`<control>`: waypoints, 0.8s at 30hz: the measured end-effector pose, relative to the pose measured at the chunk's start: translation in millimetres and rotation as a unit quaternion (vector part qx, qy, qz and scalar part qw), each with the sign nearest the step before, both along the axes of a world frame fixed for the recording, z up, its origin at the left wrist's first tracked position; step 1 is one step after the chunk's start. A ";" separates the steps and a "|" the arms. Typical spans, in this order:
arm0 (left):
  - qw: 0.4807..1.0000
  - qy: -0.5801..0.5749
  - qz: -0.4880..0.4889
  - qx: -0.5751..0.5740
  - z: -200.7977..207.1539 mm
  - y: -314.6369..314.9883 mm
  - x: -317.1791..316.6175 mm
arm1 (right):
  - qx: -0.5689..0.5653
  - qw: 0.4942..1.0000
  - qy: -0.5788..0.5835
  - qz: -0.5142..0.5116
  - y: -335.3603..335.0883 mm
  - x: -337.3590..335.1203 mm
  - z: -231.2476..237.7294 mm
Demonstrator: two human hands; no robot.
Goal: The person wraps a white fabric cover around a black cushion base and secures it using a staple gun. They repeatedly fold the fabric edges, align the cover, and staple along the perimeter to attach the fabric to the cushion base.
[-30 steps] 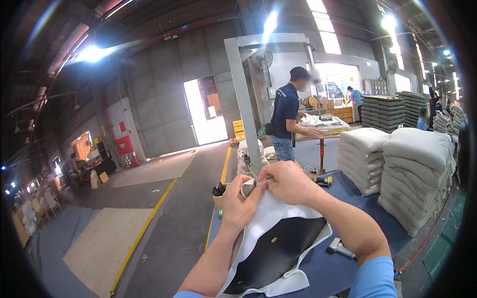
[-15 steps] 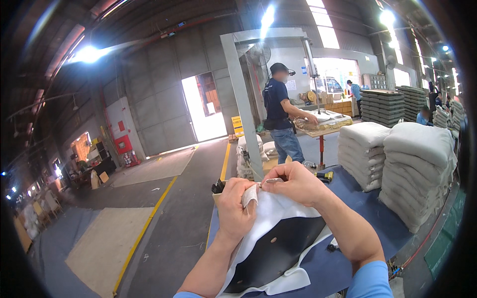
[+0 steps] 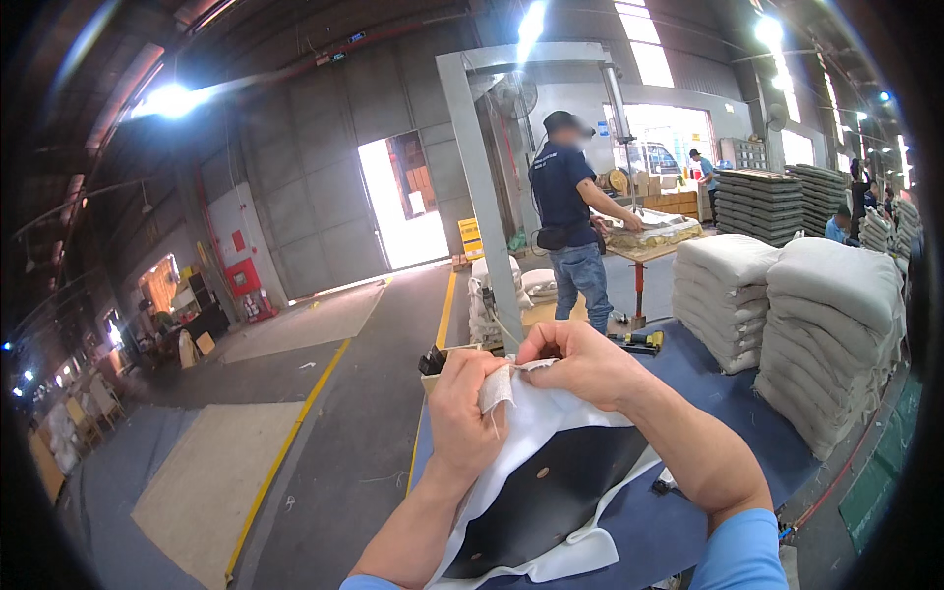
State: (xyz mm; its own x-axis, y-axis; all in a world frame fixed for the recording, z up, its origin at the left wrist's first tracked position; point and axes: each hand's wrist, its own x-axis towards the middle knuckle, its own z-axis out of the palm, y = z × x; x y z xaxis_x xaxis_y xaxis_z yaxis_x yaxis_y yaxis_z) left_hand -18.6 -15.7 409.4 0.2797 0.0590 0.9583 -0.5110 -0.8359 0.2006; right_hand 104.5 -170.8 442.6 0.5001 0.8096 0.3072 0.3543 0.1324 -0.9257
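A black panel (image 3: 541, 492) with small round holes lies in front of me, white fabric (image 3: 526, 405) wrapped along its edges. At the panel's far end my left hand (image 3: 468, 398) is closed on the fabric's frayed beige edge (image 3: 498, 389). Close beside it, my right hand (image 3: 580, 366) pinches the same edge between thumb and fingers. Between the two hands the cloth is drawn up taut. Loose white folds hang over the panel's near right side. The fingertips are partly hidden behind the knuckles.
A blue-covered table (image 3: 723, 423) bears the work. Stacked beige cushions (image 3: 831, 324) stand at its right, with a yellow-black power tool (image 3: 637, 341) near the far edge. A co-worker (image 3: 570, 216) stands beyond, at another table by a grey frame (image 3: 472, 177). A black-topped box (image 3: 433, 366) sits left.
Both hands stay on the fabric edge and have shifted only slightly, the fingertips drawing a little closer together. The co-worker has turned somewhat and moved slightly right.
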 end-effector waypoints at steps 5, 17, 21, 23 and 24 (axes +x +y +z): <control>1.000 0.004 -0.005 -0.021 -2.7 3.0 0.2 | 0.025 0.998 0.023 0.050 0.6 -1.9 -3.5; 1.000 -0.008 0.001 0.007 0.7 -1.4 -1.6 | 0.053 0.995 0.022 0.080 -11.7 -4.3 -11.4; 1.000 -0.003 0.017 0.020 1.0 -6.5 -4.0 | 0.090 0.992 0.020 0.089 -12.7 -5.8 -18.0; 0.999 -0.004 0.018 0.025 0.5 -8.6 -5.5 | 0.082 0.992 0.030 0.086 -14.2 -5.9 -19.9; 1.000 -0.005 0.018 0.025 0.7 -10.1 -6.0 | 0.078 0.993 0.035 0.085 -14.6 -5.7 -20.9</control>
State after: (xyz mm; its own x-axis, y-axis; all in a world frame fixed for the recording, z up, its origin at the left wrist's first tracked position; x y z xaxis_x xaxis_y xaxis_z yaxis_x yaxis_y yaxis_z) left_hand -24.6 -25.8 410.1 0.2695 0.0209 0.9628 -0.4819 -0.8626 0.1536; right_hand 98.7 -185.4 421.6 0.3848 0.8297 0.4043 0.2498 0.3280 -0.9110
